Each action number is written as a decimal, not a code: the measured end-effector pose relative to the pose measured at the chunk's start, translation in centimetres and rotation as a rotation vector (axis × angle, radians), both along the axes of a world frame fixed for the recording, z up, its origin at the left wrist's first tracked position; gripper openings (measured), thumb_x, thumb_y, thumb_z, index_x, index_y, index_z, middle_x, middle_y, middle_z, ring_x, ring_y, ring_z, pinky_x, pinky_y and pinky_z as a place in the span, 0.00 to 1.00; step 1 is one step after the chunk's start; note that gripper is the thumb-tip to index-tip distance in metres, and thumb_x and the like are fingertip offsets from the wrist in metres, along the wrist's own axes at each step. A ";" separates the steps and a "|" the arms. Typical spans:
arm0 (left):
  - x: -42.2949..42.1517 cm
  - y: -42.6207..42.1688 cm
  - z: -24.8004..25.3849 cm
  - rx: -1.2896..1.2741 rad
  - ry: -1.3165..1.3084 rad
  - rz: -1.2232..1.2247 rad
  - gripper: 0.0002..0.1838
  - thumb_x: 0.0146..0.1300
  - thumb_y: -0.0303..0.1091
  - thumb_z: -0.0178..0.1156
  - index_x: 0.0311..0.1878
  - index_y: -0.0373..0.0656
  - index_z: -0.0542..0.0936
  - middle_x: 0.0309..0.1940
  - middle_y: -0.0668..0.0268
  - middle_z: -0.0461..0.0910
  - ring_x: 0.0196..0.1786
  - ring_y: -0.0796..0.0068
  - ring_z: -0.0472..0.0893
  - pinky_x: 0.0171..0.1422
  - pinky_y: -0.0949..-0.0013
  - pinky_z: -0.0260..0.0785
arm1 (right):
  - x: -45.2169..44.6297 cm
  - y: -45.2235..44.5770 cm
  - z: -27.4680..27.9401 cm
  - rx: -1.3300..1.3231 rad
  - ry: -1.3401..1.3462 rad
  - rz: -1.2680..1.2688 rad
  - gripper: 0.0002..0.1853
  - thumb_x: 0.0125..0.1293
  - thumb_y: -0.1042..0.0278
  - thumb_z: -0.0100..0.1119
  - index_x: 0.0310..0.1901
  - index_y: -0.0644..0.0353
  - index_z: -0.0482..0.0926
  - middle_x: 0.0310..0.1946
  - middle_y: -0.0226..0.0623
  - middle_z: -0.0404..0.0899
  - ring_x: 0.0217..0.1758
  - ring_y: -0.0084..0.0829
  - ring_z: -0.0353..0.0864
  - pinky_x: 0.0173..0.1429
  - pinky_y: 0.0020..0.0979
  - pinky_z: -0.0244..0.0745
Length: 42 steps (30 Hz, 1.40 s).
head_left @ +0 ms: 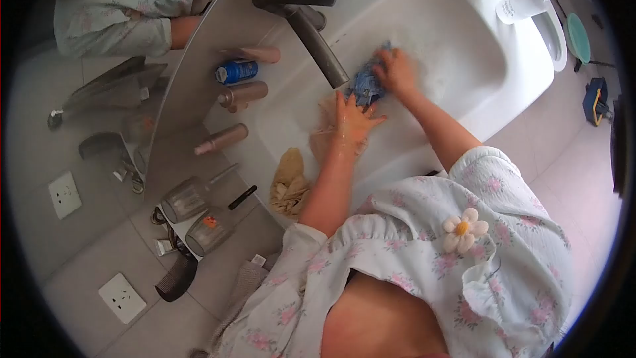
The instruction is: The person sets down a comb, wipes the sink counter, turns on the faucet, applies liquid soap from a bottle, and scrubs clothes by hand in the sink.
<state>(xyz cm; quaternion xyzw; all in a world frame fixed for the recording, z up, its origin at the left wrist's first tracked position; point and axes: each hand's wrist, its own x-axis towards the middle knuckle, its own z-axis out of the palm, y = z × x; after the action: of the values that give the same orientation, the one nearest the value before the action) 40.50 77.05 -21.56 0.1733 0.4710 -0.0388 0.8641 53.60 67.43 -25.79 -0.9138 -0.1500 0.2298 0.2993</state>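
A wet blue cloth (366, 86) lies bunched in the white sink below the faucet. My right hand (396, 71) has its fingers curled over the cloth's upper right part, pressing it in a bunch. At the cloth's lower end, my left hand (354, 119) rests with fingers spread and wet skin, touching its edge. Beneath and beside my left hand, a beige cloth (321, 142) lies in the sink. Cloudy, soapy water (434, 66) surrounds my right hand.
The dark faucet (318, 46) reaches over the sink (477, 46). A tan cloth (288, 182) lies on the rim near my left forearm. A blue can (236, 71) and pink bottles stand by the mirror. A white bottle (523, 3) sits on the far right corner.
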 end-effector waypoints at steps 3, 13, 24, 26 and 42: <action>-0.5 0.5 -3.1 -0.071 -0.338 -0.068 0.40 0.60 0.72 0.41 0.67 0.54 0.60 0.66 0.62 0.60 0.70 0.56 0.54 0.69 0.51 0.55 | -8.0 2.5 -1.3 0.248 0.175 0.217 0.14 0.58 0.60 0.59 0.43 0.55 0.76 0.45 0.46 0.72 0.52 0.47 0.74 0.54 0.45 0.70; -0.1 -1.2 -1.6 0.382 -0.083 -0.386 0.36 0.65 0.65 0.41 0.69 0.53 0.56 0.69 0.65 0.56 0.70 0.62 0.54 0.71 0.48 0.49 | 1.2 1.3 0.1 0.198 -0.257 0.343 0.12 0.60 0.56 0.58 0.40 0.52 0.75 0.43 0.42 0.73 0.43 0.47 0.77 0.45 0.45 0.73; -1.6 2.4 -4.4 -0.162 -0.330 -0.009 0.33 0.63 0.62 0.44 0.64 0.50 0.63 0.61 0.66 0.66 0.63 0.66 0.66 0.66 0.53 0.58 | -10.2 2.0 9.0 0.366 -0.076 0.407 0.16 0.54 0.54 0.62 0.41 0.53 0.78 0.38 0.42 0.75 0.45 0.49 0.76 0.49 0.44 0.72; -0.2 1.2 -1.2 -0.011 -0.204 0.007 0.30 0.64 0.58 0.46 0.63 0.49 0.65 0.59 0.67 0.68 0.62 0.67 0.67 0.67 0.55 0.58 | -9.9 2.2 8.9 0.431 -0.246 0.494 0.15 0.52 0.55 0.63 0.38 0.53 0.78 0.37 0.38 0.75 0.44 0.47 0.77 0.47 0.42 0.72; -1.1 2.9 -5.4 -0.237 -0.348 -0.052 0.40 0.62 0.69 0.41 0.70 0.52 0.55 0.69 0.64 0.57 0.72 0.66 0.53 0.72 0.53 0.50 | -8.8 2.9 7.7 0.329 -0.021 0.361 0.23 0.53 0.52 0.63 0.47 0.56 0.75 0.44 0.46 0.76 0.52 0.49 0.73 0.55 0.46 0.68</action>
<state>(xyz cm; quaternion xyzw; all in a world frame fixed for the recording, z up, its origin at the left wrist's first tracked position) 39.40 79.99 -26.94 0.0867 0.3021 -0.0859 0.9454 44.77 70.31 -18.11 -0.8136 -0.3492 0.2424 0.3967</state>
